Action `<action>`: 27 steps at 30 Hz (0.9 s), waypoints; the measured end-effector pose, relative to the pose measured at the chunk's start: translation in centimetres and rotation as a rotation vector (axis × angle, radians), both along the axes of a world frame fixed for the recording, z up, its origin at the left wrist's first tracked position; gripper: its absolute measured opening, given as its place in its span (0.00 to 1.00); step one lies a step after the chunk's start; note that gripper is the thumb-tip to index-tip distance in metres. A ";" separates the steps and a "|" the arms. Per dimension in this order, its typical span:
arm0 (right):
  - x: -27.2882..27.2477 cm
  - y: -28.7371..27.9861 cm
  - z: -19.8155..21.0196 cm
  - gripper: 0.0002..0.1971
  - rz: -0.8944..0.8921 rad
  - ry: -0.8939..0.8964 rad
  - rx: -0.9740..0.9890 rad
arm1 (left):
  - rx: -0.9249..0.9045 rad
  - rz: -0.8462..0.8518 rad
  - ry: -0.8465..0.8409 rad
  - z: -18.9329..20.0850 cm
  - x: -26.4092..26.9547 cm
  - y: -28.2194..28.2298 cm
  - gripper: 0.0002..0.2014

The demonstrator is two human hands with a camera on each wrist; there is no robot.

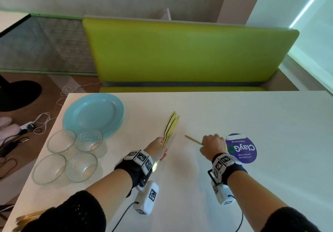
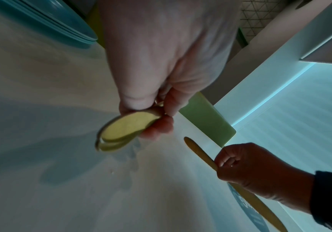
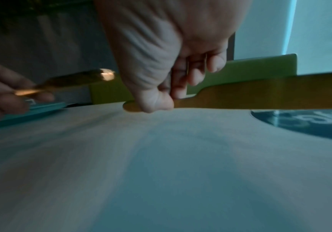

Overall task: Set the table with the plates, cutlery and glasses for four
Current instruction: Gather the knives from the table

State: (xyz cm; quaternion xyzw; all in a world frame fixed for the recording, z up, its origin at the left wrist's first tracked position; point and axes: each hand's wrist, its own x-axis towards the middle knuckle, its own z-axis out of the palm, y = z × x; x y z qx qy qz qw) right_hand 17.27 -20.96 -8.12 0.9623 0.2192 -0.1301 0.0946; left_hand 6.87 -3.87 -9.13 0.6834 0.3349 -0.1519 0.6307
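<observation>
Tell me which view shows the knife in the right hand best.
The right wrist view: the knife fills the frame, handle gripped by the right hand, blade running right. The left wrist view shows its handle end and blade, dimly. The head view shows only the handle poking out.

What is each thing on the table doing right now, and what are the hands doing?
Left hand: grips a bunch of gold cutlery.
Right hand: holds one gold knife low over the table.
Blue plates: stacked, untouched.
Four glasses: upright, empty, clustered beside the plates.
</observation>
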 end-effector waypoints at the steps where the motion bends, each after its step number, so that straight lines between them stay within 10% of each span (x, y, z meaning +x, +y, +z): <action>1: -0.4 0.1 0.3 0.14 0.052 0.003 0.004 | 0.016 -0.012 0.000 0.2 -0.1 0.1 0.23; 11: -10.4 3.2 4.9 0.08 0.697 -0.268 -0.102 | 0.173 -0.284 0.001 2.8 -5.3 0.3 0.15; 27: -33.3 8.5 5.9 0.02 0.586 -0.136 -0.066 | 0.194 -0.814 -0.036 2.9 -24.8 2.4 0.10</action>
